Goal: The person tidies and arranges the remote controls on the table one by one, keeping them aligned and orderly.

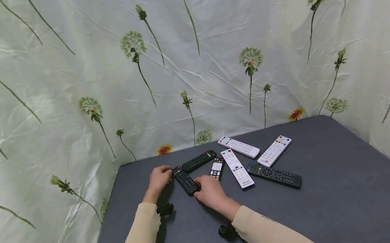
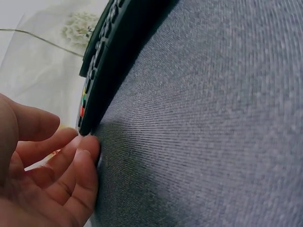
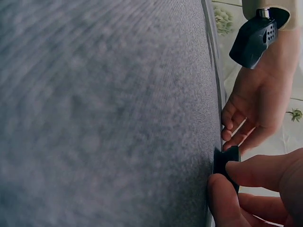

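Observation:
A black remote control [image 1: 185,180] lies slantwise on the dark grey table between both hands. My right hand [image 1: 212,191] pinches its near end; in the right wrist view the thumb [image 3: 246,172] and fingers sit on either side of that end [image 3: 220,163]. At the far end, beside the coloured buttons, is my left hand [image 1: 159,179]. Its fingertips [image 2: 90,144] are right at the remote's tip in the left wrist view, with the thumb held apart. Just behind lies another black remote [image 1: 199,160]. A black remote with white buttons [image 1: 216,168] is partly hidden by the right hand.
To the right lie a long white remote [image 1: 237,168], two more white remotes [image 1: 239,147] [image 1: 275,151] farther back, and a black remote [image 1: 274,175]. A flower-printed cloth [image 1: 210,71] hangs behind the table [image 1: 337,183]. Small black cameras [image 1: 227,232] hang under the wrists.

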Demonstrator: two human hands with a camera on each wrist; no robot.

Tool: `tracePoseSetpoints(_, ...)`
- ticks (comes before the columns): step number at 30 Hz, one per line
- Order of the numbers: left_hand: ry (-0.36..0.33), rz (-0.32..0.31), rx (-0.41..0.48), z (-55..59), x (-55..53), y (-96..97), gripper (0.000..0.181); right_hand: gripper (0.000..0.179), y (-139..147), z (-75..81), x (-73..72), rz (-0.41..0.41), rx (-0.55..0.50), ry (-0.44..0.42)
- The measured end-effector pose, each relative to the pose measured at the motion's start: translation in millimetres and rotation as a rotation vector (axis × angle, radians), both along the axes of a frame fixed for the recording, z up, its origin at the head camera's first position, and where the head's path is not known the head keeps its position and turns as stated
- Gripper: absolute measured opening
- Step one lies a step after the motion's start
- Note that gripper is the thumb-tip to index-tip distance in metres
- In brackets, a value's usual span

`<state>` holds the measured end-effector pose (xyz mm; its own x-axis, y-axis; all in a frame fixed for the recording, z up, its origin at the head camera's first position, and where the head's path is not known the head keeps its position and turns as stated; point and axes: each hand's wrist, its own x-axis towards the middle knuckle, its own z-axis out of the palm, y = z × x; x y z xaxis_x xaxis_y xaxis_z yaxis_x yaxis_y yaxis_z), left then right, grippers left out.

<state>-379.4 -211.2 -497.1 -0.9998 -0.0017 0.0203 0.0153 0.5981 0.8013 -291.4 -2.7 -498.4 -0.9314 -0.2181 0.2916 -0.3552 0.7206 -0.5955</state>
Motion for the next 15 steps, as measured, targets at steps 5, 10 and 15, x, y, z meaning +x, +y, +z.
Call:
tracePoseSetpoints(5, 0.013, -0.019, -0.118, 1.2, -5.6, 2.9, 0.034, 0.039, -0.7, 1.4, -0.9, -0.014, 0.032, -0.013)
tracePoseSetpoints(10, 0.008, 0.014, -0.101, 5.9, -3.4, 4.6, 0.029, 0.039, -1.1, 2.7, -0.6, -0.018, 0.067, -0.024)
tracePoseSetpoints(15, 0.011, 0.068, -0.031, 8.3, 0.6, 5.0, 0.023, 0.038, -1.3, 2.3, 3.4, -0.014, 0.073, 0.019)
